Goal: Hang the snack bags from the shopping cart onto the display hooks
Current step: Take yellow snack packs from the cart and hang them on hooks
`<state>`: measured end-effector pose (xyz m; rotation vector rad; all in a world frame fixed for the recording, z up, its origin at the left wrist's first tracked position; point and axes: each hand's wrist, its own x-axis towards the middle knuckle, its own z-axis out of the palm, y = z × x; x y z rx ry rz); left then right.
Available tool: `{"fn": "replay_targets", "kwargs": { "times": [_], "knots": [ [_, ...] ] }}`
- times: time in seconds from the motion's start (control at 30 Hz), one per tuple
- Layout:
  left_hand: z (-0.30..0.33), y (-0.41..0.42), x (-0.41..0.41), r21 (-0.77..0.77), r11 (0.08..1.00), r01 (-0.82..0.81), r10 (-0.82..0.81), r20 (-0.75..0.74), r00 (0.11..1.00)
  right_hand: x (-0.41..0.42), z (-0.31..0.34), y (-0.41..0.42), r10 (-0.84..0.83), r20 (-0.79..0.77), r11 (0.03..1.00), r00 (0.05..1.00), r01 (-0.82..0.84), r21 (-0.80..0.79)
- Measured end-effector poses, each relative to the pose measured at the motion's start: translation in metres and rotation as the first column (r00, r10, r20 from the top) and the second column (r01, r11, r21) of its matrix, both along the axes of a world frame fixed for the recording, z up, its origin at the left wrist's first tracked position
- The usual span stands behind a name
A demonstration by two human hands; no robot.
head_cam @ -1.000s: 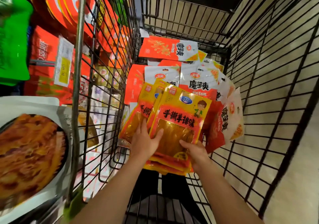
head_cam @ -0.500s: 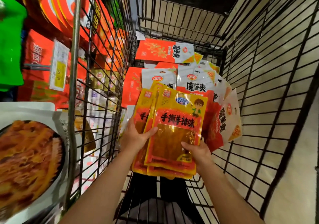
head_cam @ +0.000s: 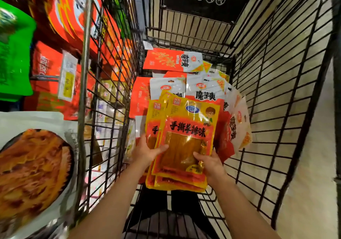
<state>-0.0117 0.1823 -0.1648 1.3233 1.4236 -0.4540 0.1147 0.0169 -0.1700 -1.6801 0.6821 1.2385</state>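
Observation:
A stack of yellow-and-red snack bags (head_cam: 186, 128) stands upright inside the black wire shopping cart (head_cam: 276, 95). My left hand (head_cam: 147, 151) grips the stack's left edge, thumb across the front bag. My right hand (head_cam: 208, 162) grips the lower right corner, thumb on the front. Behind the stack lie several red-and-white snack bags (head_cam: 206, 93) piled in the cart's far end. No bare display hooks are visible.
On the left, beyond the cart's wire side, hang packed displays: red bags (head_cam: 60, 15), a green bag (head_cam: 13, 54), a yellow price tag (head_cam: 67, 80), and a large white bag with a food picture (head_cam: 31, 166). A pale floor lies to the right.
Both hands have drawn the loose yellow bags into a neater stack and lifted it slightly toward me. The red-and-white bags behind have not moved.

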Motion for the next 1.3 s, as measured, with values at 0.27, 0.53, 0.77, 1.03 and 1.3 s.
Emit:
{"fn": "replay_targets", "kwargs": {
  "times": [0.27,0.53,0.77,1.03,1.3],
  "knots": [
    [0.009,-0.016,-0.007,0.016,0.996,-0.091,0.087,0.141,0.986,-0.001,0.007,0.011,0.064,-0.012,0.996,0.998,-0.063,0.058],
    [0.044,-0.01,-0.007,-0.122,0.971,-0.206,0.239,0.421,0.875,0.007,0.041,0.017,0.082,-0.011,0.987,0.997,-0.08,0.143],
    [0.092,-0.019,-0.01,-0.151,0.972,-0.182,0.236,0.541,0.807,0.018,0.097,0.018,0.103,0.132,0.96,0.986,-0.133,0.248],
    [0.157,-0.058,-0.021,-0.312,0.781,-0.54,0.587,0.661,0.467,0.046,0.186,0.03,0.254,0.32,0.809,0.913,-0.382,0.446],
    [0.244,-0.108,-0.057,-0.266,0.559,-0.785,0.576,0.806,0.137,0.029,0.259,0.029,0.361,0.454,0.528,0.814,-0.58,0.62]
  ]
}}
